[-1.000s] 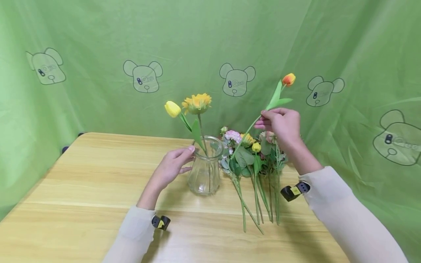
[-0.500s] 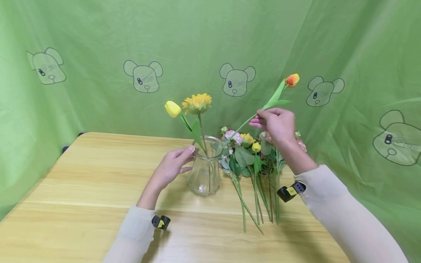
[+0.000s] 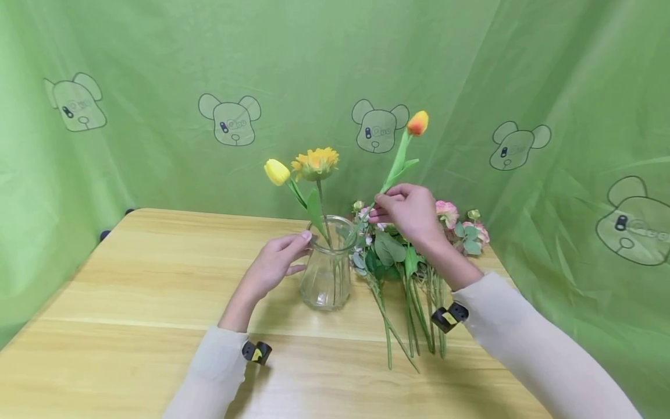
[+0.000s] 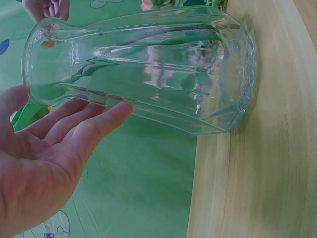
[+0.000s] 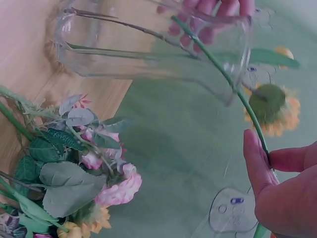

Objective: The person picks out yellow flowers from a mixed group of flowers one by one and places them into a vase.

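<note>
In the head view, my right hand (image 3: 405, 212) pinches the green stem of an orange-red tulip (image 3: 417, 124) between thumb and fingers. The bloom points up, and the stem slants down left to the vase's mouth. In the right wrist view, the lower stem (image 5: 218, 64) overlaps the vase's rim and neck. My left hand (image 3: 274, 262) touches the left side of the clear glass vase (image 3: 324, 285), thumb at the rim and fingers extended along the neck. The vase stands upright, holding a yellow tulip (image 3: 276, 172) and a yellow-orange sunflower-like bloom (image 3: 316, 164).
Right of the vase lies a bunch of flowers (image 3: 388, 250), partly hidden by my right hand and forearm, its stems pointing toward me. Pink blooms (image 3: 446, 213) show behind the forearm. Wooden table (image 3: 131, 308); green curtain (image 3: 303, 70) behind it.
My right hand has moved left and slightly down with the orange-red tulip, bringing its lower stem from over the bunch to the vase's mouth. The left hand and vase have stayed in place.
</note>
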`<state>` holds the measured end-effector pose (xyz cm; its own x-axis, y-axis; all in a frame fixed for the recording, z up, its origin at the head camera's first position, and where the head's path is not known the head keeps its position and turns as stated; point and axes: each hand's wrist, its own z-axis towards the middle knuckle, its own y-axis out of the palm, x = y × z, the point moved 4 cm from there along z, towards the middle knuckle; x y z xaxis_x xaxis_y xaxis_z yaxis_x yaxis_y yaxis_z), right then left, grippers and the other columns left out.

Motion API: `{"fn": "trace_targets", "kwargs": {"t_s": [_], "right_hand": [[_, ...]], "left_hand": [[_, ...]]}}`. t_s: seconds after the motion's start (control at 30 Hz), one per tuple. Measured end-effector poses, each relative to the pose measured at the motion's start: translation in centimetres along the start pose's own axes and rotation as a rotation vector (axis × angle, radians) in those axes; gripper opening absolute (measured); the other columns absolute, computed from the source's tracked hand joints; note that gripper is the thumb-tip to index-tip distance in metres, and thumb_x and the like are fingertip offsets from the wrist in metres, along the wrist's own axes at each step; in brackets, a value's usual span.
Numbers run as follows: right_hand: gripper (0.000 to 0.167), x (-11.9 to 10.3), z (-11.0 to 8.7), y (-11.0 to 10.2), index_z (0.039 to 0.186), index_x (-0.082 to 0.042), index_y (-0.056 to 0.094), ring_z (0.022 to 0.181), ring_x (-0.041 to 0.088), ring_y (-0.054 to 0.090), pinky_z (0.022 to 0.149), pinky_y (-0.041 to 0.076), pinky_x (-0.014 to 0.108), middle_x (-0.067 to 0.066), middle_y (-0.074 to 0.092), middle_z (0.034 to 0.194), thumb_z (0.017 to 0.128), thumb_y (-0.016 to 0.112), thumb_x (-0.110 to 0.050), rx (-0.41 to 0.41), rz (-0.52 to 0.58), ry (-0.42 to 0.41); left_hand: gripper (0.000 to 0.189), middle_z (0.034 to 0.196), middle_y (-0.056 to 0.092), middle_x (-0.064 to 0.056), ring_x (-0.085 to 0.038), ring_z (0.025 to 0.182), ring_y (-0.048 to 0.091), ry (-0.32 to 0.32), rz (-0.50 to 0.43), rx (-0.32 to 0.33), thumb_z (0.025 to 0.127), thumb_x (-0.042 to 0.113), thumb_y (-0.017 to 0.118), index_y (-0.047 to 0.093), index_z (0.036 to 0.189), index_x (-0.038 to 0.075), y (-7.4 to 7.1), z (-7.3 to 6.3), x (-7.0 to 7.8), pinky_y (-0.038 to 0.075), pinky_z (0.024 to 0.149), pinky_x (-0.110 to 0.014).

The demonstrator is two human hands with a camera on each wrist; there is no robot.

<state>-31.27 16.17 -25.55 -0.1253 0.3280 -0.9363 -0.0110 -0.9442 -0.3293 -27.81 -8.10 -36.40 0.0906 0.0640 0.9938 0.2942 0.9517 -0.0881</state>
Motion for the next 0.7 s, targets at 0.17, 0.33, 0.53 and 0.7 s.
{"fn": "trace_targets", "kwargs": {"t_s": [0.17,0.33,0.53,0.7], "right_hand": [[0.024,-0.4,-0.3,1.6,0.113,0.008,0.061,0.070,0.017,0.076,0.070,0.066,0.028,0.022,0.076,0.094,0.100,0.064,-0.012,-0.036,-0.081,-0.036],[0.022,-0.5,-0.6,3.0,0.113,0.007,0.059,0.072,0.022,0.076,0.071,0.067,0.033,0.024,0.075,0.097,0.099,0.063,-0.010,-0.062,-0.119,-0.056],[0.019,-0.8,-1.1,4.6,0.110,0.006,0.058,0.069,0.023,0.075,0.068,0.067,0.036,0.024,0.075,0.093,0.099,0.063,-0.008,-0.088,-0.170,-0.062],[0.015,-1.1,-1.4,5.5,0.105,0.003,0.061,0.067,0.026,0.074,0.061,0.066,0.034,0.021,0.076,0.089,0.098,0.065,-0.010,-0.125,-0.255,-0.049]], "left_hand": [[0.064,0.154,0.049,-0.016,-0.034,0.141,0.049,0.005,0.002,-0.001,0.105,0.051,0.049,0.053,0.144,0.000,0.0,0.0,0.1,0.055,0.106,-0.043],[0.063,0.153,0.049,-0.017,-0.034,0.141,0.049,0.002,0.000,0.001,0.105,0.050,0.049,0.053,0.144,0.000,0.0,0.0,0.1,0.055,0.106,-0.044],[0.064,0.152,0.051,-0.016,-0.033,0.141,0.050,0.001,0.004,0.002,0.105,0.051,0.049,0.053,0.144,0.000,0.0,-0.1,0.2,0.055,0.106,-0.043],[0.065,0.151,0.052,-0.015,-0.032,0.140,0.051,0.000,0.003,0.005,0.104,0.052,0.049,0.052,0.144,0.000,0.0,-0.1,0.1,0.056,0.105,-0.042]]}}
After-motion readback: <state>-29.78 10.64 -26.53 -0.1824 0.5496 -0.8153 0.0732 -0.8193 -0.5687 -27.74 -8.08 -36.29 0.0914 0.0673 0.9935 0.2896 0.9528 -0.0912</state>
